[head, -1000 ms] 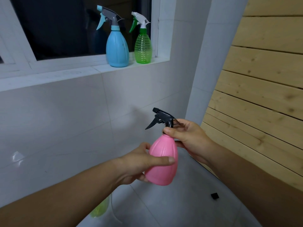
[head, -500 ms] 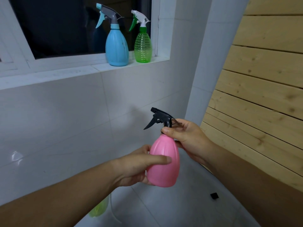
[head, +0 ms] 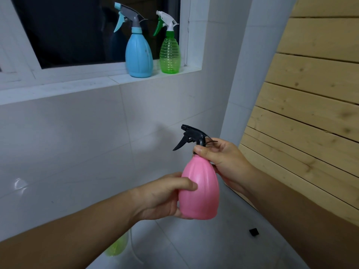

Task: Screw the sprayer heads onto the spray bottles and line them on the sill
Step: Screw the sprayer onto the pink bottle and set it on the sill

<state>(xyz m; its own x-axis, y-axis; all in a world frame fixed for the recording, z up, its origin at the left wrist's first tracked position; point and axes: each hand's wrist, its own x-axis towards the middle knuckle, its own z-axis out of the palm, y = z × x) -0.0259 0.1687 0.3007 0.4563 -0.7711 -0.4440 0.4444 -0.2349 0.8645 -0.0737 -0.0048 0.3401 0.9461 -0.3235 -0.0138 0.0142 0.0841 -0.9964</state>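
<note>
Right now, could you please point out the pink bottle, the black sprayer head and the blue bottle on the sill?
pink bottle [head: 204, 195]: head view, middle of its ribbed body.
black sprayer head [head: 195, 133]: head view, top of its housing.
blue bottle [head: 138, 55]: head view, centre of its body.

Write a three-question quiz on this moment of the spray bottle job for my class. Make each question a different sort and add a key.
1. How many bottles stand on the sill?
2. True or false: the right hand grips where the black sprayer head meets the pink bottle.
3. The left hand holds: A the pink bottle's body; B the sprayer trigger; C nothing.

Key
1. Two: the blue bottle and the green bottle, both with their heads on.
2. True.
3. A.
</note>
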